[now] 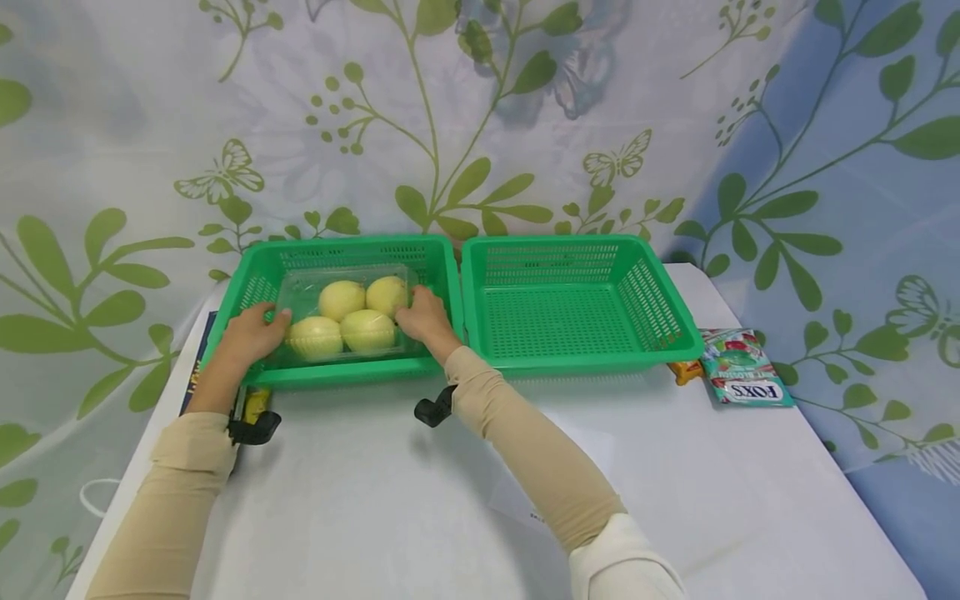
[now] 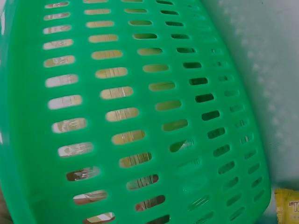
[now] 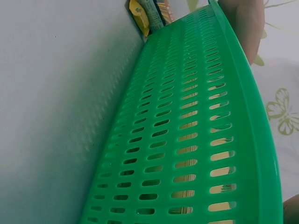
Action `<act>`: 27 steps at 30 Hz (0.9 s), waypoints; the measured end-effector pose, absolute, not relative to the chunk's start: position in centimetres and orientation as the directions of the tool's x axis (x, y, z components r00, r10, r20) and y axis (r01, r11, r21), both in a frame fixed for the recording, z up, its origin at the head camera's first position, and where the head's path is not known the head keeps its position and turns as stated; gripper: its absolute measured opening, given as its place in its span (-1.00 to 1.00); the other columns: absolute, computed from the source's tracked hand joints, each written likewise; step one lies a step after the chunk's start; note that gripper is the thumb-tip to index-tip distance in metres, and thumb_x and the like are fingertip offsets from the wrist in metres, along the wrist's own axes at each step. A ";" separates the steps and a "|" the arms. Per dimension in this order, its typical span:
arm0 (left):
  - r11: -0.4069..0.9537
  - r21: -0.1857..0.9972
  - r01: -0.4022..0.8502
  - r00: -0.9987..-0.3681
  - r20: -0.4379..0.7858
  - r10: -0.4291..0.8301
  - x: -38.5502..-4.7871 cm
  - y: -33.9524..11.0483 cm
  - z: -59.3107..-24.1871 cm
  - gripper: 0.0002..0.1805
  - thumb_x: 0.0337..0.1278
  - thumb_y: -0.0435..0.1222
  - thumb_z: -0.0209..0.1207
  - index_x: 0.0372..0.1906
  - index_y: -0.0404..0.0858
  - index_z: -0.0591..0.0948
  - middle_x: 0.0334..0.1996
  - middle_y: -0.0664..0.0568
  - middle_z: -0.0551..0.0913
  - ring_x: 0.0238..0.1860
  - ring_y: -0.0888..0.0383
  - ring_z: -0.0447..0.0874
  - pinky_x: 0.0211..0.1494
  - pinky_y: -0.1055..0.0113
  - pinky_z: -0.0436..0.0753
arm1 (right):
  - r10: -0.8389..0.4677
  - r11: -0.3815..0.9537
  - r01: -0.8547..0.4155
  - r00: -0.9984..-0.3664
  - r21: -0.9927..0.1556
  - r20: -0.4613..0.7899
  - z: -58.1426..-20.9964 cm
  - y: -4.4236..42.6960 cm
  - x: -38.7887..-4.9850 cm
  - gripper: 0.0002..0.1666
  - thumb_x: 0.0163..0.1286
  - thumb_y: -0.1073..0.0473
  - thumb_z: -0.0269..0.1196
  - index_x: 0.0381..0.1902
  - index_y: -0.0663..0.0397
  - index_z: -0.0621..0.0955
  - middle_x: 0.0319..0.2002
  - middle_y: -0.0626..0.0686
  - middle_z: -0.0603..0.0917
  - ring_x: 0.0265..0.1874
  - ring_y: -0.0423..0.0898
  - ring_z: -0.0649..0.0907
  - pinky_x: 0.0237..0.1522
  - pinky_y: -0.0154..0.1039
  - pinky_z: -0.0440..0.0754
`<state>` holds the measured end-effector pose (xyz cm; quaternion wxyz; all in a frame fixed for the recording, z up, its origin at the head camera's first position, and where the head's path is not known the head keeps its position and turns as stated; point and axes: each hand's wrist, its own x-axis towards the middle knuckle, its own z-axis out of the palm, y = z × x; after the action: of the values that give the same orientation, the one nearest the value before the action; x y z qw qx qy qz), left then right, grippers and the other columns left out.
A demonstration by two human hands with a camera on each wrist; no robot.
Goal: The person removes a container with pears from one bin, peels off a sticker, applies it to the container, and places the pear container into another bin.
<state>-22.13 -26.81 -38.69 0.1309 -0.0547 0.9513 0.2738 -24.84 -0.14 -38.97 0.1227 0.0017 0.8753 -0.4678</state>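
Note:
A clear plastic clamshell box [image 1: 300, 292] of several pale yellow-green round fruits [image 1: 367, 331] sits inside the left green basket [image 1: 348, 372]. At the box's left end, my left hand [image 1: 255, 335] grips it over the basket's front left corner. My right hand [image 1: 427, 317] holds the right end, its fingers at the box's edge. In the left wrist view the perforated basket wall [image 2: 140, 107] fills most of the picture, with the fruits' yellow showing through the slots. The right wrist view shows mostly the same basket's wall [image 3: 173, 130], so the grasp is largely hidden there.
A second green basket [image 1: 581, 364] stands close on the right. Beyond it lie a Fox's candy bag [image 1: 742, 367] and a small orange packet [image 1: 686, 372]. A yellow packet [image 1: 257, 405] and a dark package [image 1: 201, 354] lie by the left basket. A patterned curtain [image 1: 480, 108] hangs behind.

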 end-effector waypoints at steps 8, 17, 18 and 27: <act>0.822 0.548 -0.156 -0.967 -0.255 -0.014 -21.7 -27.0 -38.8 -0.19 0.58 0.08 -0.36 0.57 -0.46 -0.06 0.31 -0.62 0.32 -0.07 -0.29 0.69 0.01 -0.19 0.62 | -0.131 0.538 0.130 -0.963 -0.833 -0.235 -38.9 -0.1 -24.8 -0.36 0.56 0.17 0.01 0.53 0.18 0.24 0.47 0.22 0.37 0.16 0.11 0.52 -0.08 -0.12 0.47; 0.788 0.606 -0.107 -0.992 -0.113 -0.048 -21.6 -27.0 -38.5 -0.31 0.60 0.03 -0.38 0.58 -0.31 0.11 -0.28 -0.32 0.62 -0.55 0.08 0.52 -0.50 0.22 0.46 | -0.141 0.511 0.154 -0.955 -0.846 -0.259 -38.2 0.4 -24.6 -0.36 0.58 0.17 -0.02 0.56 0.09 0.20 0.48 0.16 0.35 -0.48 -0.12 0.37 -0.33 -0.19 0.40; 0.779 0.618 -0.106 -0.994 -0.097 -0.059 -21.6 -27.0 -38.4 -0.32 0.61 0.02 -0.40 0.58 -0.28 0.13 -0.33 -0.26 0.61 -0.58 0.10 0.49 -0.53 0.23 0.43 | -0.143 0.499 0.151 -0.957 -0.853 -0.253 -38.1 0.4 -24.6 -0.36 0.59 0.17 -0.01 0.56 0.09 0.20 0.47 0.17 0.35 -0.53 -0.11 0.34 -0.35 -0.18 0.39; 0.574 0.800 -0.172 -0.980 -0.083 -0.179 -21.0 -27.4 -38.5 -0.44 0.58 -0.16 -0.30 0.56 -0.07 0.24 -0.17 0.03 0.60 -0.45 0.33 0.58 -0.34 0.35 0.67 | -0.155 0.422 0.113 -0.969 -0.900 -0.194 -36.3 1.2 -24.4 -0.34 0.53 0.18 0.12 0.52 0.10 0.27 0.44 0.24 0.37 0.39 0.17 0.44 0.29 0.10 0.54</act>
<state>-21.01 -27.36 -38.48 -0.0036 -0.0988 0.8872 0.4506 -24.42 1.22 -36.27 0.1244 -0.0127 0.8339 -0.5376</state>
